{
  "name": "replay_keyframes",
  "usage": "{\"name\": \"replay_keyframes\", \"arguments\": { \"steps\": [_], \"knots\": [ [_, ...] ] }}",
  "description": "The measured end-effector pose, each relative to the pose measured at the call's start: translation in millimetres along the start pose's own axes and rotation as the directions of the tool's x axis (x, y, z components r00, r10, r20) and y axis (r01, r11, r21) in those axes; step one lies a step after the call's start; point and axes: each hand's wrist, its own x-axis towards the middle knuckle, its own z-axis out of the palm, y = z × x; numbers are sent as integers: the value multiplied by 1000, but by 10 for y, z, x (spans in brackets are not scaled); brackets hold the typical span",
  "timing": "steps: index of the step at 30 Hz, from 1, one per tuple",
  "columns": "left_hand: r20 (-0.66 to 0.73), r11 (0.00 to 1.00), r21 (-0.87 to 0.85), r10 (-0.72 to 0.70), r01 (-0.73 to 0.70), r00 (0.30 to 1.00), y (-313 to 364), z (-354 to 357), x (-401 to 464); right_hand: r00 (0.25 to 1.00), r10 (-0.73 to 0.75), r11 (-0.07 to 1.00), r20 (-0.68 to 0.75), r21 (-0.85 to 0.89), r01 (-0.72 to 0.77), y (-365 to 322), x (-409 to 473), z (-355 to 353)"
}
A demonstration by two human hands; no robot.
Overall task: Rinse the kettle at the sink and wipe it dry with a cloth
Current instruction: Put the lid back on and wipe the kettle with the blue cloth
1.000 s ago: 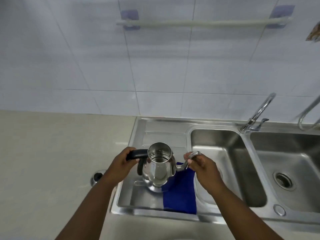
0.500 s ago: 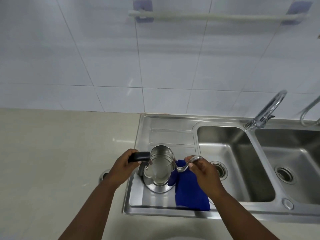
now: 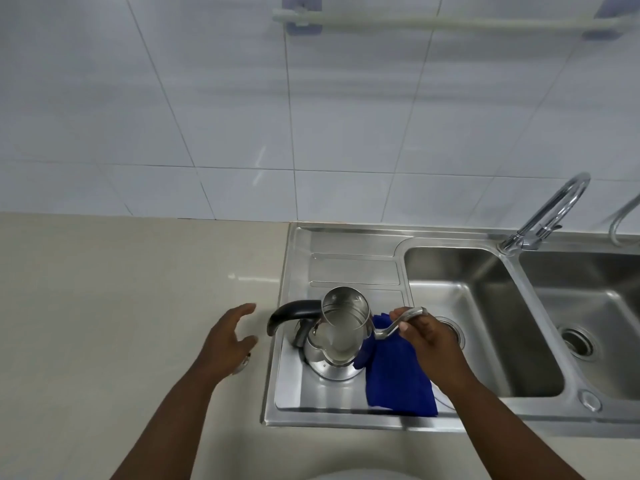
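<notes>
1. Standing on the steel drainboard (image 3: 346, 265) of the sink, just left of the basins, the kettle (image 3: 341, 336) was upright with its lid off, so we could see straight down into the shiny inside.
2. Our right hand (image 3: 427, 337) was pinched shut around the thin curved spout (image 3: 398, 322) that sticks out on the kettle's right side.
3. Our left hand (image 3: 227, 341) was open, fingers spread, hovering over the beige counter (image 3: 121, 306) just left of the kettle's black handle (image 3: 292, 313), not touching it.
4. A blue cloth (image 3: 398, 379) lay flat on the drainboard, tucked up against the kettle's right side and partly under our right wrist.
5. To the right were two basins: the near one (image 3: 485, 323) with its drain half hidden behind our right hand, and the far one (image 3: 595, 323) with its drain (image 3: 576, 342) in plain sight.
6. A chrome tap (image 3: 550, 216) rose at the back between the basins, with no water visible at it.
7. Up on the white tiled wall there was a pale towel rail (image 3: 433, 20).
8. Something small, round and metallic peeked out from under our left hand; couldn't tell what it was.
</notes>
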Motion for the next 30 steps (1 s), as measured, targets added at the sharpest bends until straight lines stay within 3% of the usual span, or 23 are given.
{"name": "replay_keyframes", "arguments": {
  "steps": [4,8,14,17,21,25,30],
  "knots": [
    [-57,994,83,-66,71,996,-376,-139,-106,1000,-6,1000,3,12,6,-19,-8,-5],
    [-65,995,94,-27,33,998,-580,-109,-155,1000,-6,999,-22,33,7,-52,-29,22],
    [-162,981,-169,-122,94,979,-542,-126,-180,999,-19,999,-31,28,20,-42,-35,39],
    [-226,989,-147,-62,29,972,-281,-242,-131,999,-23,999,-30,47,24,-47,-46,43],
    [-269,982,-81,145,-173,952,367,-335,-44,999,-28,999,-35,20,29,-69,-55,39],
    [-191,935,-170,280,-313,941,1030,-90,-26,999,-26,998,-34,57,28,-75,-61,51],
    [49,929,-209,322,-306,945,1460,468,17,999,-10,997,-40,76,13,-87,-73,50]
  ]
}}
